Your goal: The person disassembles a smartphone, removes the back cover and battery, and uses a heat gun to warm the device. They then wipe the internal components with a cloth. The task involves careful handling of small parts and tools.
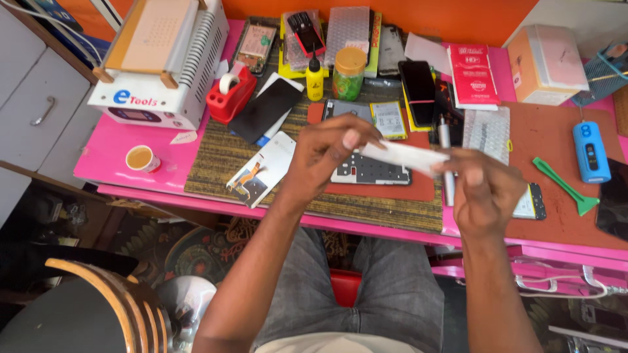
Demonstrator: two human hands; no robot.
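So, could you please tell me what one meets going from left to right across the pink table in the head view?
White machine → paper cup → red tape dispenser → yellow bottle → orange-lidded jar → red packet → green plastic tool → blue device.

Single head-worn view, steeply down and close over the hands (399, 173), pink workbench (111, 153) just beyond.

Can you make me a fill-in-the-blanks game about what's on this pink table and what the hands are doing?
1. The left hand and the right hand hold a thin white strip with ____ hands.
2. The small cup near the table's left edge stands on the ____ table.
3. The tape dispenser is ____.
4. The flat plastic tool on the right is ____.

Missing words: both; pink; red; green
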